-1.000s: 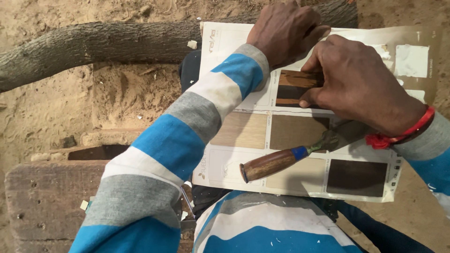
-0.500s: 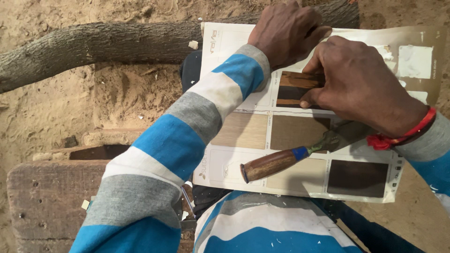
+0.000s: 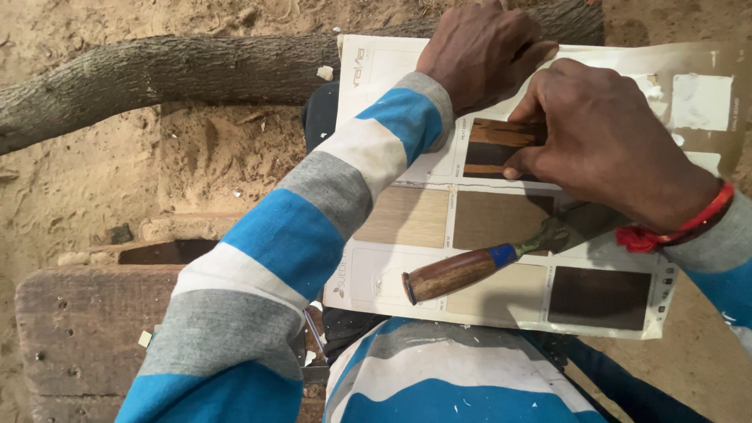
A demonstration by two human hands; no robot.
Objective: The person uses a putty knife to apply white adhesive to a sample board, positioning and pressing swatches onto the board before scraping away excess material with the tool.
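A white sample card [image 3: 392, 266] with several wood-tone swatches lies across my lap. My left hand [image 3: 482, 47] rests at its top edge, fingers curled down and pinning it. My right hand [image 3: 603, 141], with a red thread at the wrist, pinches the right side of a dark striped wood swatch [image 3: 493, 145] on the card. A chisel [image 3: 470, 270] with a brown wooden handle and a blue band lies loose on the card below my right hand. Its blade runs under my right wrist. Neither hand touches it.
A thick log [image 3: 157, 74] lies across the sandy ground [image 3: 94, 188] behind the card. A worn wooden plank [image 3: 78, 329] sits at the lower left beside my striped sleeve. Small chips lie on the sand and on my shirt.
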